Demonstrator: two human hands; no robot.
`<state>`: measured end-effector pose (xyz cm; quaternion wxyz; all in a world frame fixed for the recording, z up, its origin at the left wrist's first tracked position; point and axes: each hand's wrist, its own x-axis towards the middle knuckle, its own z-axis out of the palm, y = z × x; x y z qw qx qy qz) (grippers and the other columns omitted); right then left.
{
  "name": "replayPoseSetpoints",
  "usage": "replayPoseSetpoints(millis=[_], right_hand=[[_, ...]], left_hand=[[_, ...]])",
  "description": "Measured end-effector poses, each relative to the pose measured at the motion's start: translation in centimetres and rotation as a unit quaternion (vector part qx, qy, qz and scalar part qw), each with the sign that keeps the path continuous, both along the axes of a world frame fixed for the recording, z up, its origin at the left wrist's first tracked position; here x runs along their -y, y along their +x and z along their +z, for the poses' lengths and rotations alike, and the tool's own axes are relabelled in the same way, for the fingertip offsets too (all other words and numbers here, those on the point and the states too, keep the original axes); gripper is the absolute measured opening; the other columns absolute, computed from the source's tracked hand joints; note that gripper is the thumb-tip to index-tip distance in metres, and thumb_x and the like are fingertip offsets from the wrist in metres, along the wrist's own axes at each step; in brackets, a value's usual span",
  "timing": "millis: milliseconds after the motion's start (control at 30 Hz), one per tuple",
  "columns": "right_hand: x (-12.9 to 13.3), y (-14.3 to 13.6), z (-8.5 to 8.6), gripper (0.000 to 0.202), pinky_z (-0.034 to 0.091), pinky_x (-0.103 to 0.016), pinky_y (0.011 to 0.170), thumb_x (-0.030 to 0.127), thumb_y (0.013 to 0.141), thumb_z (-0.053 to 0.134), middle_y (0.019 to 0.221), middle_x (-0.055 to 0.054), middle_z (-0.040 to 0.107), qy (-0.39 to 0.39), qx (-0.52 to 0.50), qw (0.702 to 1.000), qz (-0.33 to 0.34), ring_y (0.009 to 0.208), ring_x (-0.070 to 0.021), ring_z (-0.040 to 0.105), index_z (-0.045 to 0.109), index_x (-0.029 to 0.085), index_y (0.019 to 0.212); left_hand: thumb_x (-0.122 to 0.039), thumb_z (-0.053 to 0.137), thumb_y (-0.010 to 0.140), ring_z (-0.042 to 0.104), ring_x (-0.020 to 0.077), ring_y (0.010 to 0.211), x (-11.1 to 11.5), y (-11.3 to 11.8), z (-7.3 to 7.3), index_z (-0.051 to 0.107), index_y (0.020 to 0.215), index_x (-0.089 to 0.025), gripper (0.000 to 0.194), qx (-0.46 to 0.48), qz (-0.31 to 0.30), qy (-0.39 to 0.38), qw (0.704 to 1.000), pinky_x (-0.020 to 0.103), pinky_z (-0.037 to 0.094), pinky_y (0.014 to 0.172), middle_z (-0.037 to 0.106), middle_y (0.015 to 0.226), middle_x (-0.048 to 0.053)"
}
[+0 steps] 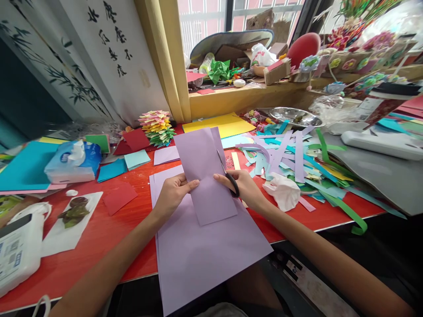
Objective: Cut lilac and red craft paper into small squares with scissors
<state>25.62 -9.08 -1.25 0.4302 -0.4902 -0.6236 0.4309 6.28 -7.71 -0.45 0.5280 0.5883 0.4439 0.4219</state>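
A lavender sheet of paper [206, 176] is held upright between both hands. My left hand [175, 191] pinches its left edge, thumb on the near face. At the right, my right hand [243, 187] holds black-handled scissors [234, 184], their blades pointing up along the sheet's right side; a narrow lavender strip stands beside the blades. That hand's thumb also presses on the sheet. Whether the blades are open or closed is hard to make out. Beneath lie larger lavender sheets [211, 259], reaching over the table's front edge.
Cut paper strips [297, 154] and a crumpled tissue [283, 190] lie to the right. A tissue pack [73, 160], blue squares [112, 169] and a red piece [119, 197] lie left. Behind stand a folded-paper stack [157, 127], yellow sheets [220, 124] and a metal dish [295, 116].
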Motion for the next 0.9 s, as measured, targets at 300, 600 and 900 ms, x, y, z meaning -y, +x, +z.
replayPoseSetpoints(millis=[300,600,900], right_hand=[[-0.05,0.08,-0.29,0.052,0.015,-0.024,0.042,0.057,0.072,0.056,0.055,0.006,0.023,0.016,-0.027,1.0,-0.004,0.048,-0.0071,0.023,0.024,0.02,0.055],[-0.09,-0.13,-0.24,0.052,0.015,-0.023,0.041,0.056,0.072,0.057,0.054,0.006,0.024,0.009,-0.057,0.998,-0.015,0.048,-0.0063,0.022,0.025,0.02,0.055],[-0.35,-0.14,-0.47,0.052,0.016,-0.023,0.041,0.058,0.071,0.058,0.054,0.006,0.024,0.008,-0.059,0.998,-0.032,0.048,-0.0066,0.023,0.026,0.02,0.055]], left_hand=[[-0.034,0.064,0.073,0.065,0.0205,0.082,0.15,0.04,0.03,0.065,0.095,-0.015,0.029,-0.004,-0.008,-0.003,1.0,0.031,0.052,0.071,0.07,0.092,0.007],[-0.033,0.064,0.072,0.065,0.0204,0.08,0.41,0.2,-0.15,0.065,0.093,-0.014,0.029,-0.005,-0.014,-0.011,1.0,0.03,0.052,0.07,0.071,0.089,0.006],[-0.033,0.065,0.072,0.065,0.0199,0.08,0.46,0.25,-0.35,0.066,0.092,-0.014,0.027,-0.011,-0.018,-0.012,1.0,0.03,0.052,0.071,0.07,0.09,0.005]])
